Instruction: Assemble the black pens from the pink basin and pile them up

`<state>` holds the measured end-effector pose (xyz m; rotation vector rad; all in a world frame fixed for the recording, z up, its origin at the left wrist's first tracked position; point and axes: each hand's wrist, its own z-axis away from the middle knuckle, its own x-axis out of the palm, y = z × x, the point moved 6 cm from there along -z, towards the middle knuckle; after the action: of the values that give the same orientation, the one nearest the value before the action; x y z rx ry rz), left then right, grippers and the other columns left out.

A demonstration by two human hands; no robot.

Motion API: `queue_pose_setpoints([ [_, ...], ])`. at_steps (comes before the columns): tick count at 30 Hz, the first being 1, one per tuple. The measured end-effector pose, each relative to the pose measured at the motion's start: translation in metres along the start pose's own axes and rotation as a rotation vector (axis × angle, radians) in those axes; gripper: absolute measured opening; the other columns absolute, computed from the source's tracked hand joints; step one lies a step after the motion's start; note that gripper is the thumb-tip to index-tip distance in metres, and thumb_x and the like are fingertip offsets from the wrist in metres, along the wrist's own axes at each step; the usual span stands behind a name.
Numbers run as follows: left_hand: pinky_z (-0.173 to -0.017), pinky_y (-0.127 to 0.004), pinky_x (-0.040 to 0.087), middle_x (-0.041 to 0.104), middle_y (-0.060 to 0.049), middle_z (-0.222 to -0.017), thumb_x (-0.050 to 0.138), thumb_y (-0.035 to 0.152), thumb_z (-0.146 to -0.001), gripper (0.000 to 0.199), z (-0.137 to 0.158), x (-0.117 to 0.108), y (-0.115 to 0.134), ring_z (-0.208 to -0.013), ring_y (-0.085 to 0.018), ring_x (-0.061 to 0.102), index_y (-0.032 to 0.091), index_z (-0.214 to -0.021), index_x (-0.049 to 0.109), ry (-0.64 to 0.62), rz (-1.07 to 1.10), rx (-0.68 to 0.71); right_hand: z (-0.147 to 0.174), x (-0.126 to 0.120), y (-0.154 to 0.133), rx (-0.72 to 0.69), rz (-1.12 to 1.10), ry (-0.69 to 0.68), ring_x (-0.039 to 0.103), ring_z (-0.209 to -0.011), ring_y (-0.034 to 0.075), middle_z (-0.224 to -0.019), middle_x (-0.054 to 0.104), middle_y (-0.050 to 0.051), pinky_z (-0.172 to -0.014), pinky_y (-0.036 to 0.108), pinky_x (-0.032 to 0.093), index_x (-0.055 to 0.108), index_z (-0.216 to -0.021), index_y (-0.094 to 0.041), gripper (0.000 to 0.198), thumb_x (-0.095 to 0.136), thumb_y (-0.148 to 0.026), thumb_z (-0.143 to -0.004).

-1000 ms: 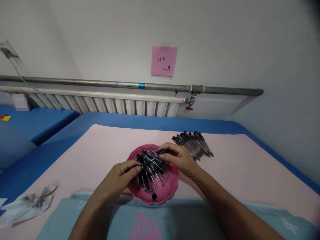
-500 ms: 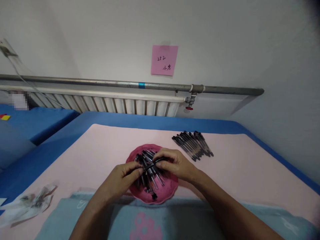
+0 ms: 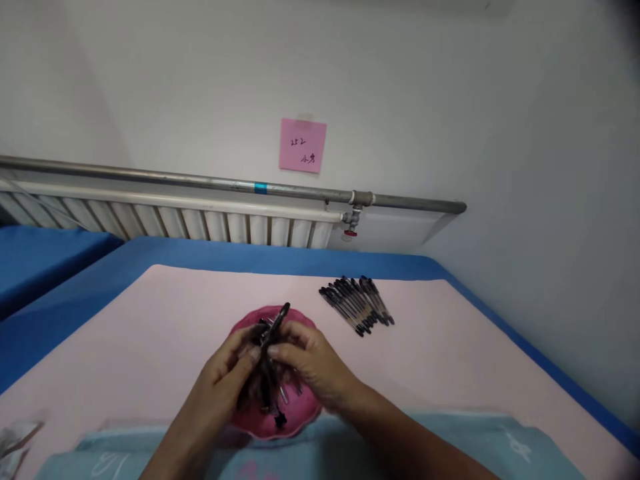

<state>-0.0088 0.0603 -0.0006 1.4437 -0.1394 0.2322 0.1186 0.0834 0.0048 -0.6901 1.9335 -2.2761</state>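
Note:
Over a pink scalloped bowl (image 3: 300,417), my left hand (image 3: 225,377) and my right hand (image 3: 316,363) meet around a black pen (image 3: 278,319). Its dark end points up and away from me, and the fingers of both hands are closed on it. Several loose pen parts (image 3: 284,393), clear barrels and black pieces, lie in the bowl beneath the hands, which partly cover them. To the right, a row of black-capped pens (image 3: 353,305) lies side by side at a slant on the pink sheet.
A pink sheet (image 3: 425,360) covers the blue bed-like surface (image 3: 165,248). Along the near edge lies a blue-green cloth (image 3: 450,440). Crumpled white plastic (image 3: 17,433) sits at the lower left. Behind are a radiator (image 3: 200,223), a pipe and a pink note (image 3: 303,145) on the wall.
The pen between my hands has swung from nearly level to steeply upright, and my hands have drawn closer together. My view has turned right and tilted up slightly.

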Motion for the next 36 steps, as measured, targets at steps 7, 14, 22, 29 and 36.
queue_pose_setpoints([
  [7,-0.084,-0.032,0.049,0.071,-0.006,-0.095,0.070,0.040,-0.071,0.039,0.000,0.004,0.011,-0.088,-0.022,0.064,0.022,-0.105,0.067,-0.063,-0.065,0.032,0.001,-0.028,-0.034,-0.232,0.236,0.216,0.044,-0.046,0.009,-0.059,0.052,-0.006,-0.045,0.021,0.035,0.054,-0.087,-0.021,0.015,0.052,-0.035,-0.083],
  [14,-0.068,-0.028,0.050,0.071,-0.003,-0.081,0.071,0.043,-0.066,0.039,-0.005,-0.021,0.019,-0.076,-0.019,0.063,0.020,-0.098,0.067,0.114,-0.158,0.009,-0.016,-0.109,-0.066,-0.382,1.442,0.609,0.058,-0.084,0.021,-0.088,0.068,0.009,-0.076,0.032,0.036,0.062,-0.083,-0.017,0.018,0.046,-0.024,-0.085],
  [22,-0.068,-0.030,0.047,0.068,-0.002,-0.079,0.064,0.044,-0.073,0.038,-0.009,-0.023,0.014,-0.071,-0.018,0.060,0.017,-0.100,0.063,0.072,-0.274,0.029,-0.021,-0.147,-0.056,-0.211,1.655,0.688,0.056,-0.081,0.025,-0.080,0.067,0.015,-0.071,0.035,0.026,0.061,-0.073,-0.013,0.019,0.043,-0.013,-0.081],
  [29,-0.064,-0.030,0.045,0.066,-0.002,-0.077,0.060,0.044,-0.075,0.036,-0.013,-0.036,0.010,-0.069,-0.018,0.058,0.018,-0.100,0.063,0.128,-0.342,0.058,-0.010,-0.050,-0.050,-0.438,1.546,0.230,0.058,-0.081,0.018,-0.086,0.068,0.005,-0.076,0.031,0.030,0.062,-0.086,-0.018,0.015,0.047,-0.019,-0.087],
  [36,-0.057,-0.026,0.041,0.062,0.001,-0.069,0.054,0.039,-0.079,0.023,-0.013,-0.036,0.011,-0.063,-0.016,0.053,0.020,-0.087,0.064,0.139,-0.465,0.089,-0.001,0.002,-0.008,-0.373,1.658,-0.070,0.057,-0.075,0.021,-0.080,0.065,0.005,-0.071,0.034,0.034,0.057,-0.077,-0.018,0.009,0.051,-0.015,-0.082],
])
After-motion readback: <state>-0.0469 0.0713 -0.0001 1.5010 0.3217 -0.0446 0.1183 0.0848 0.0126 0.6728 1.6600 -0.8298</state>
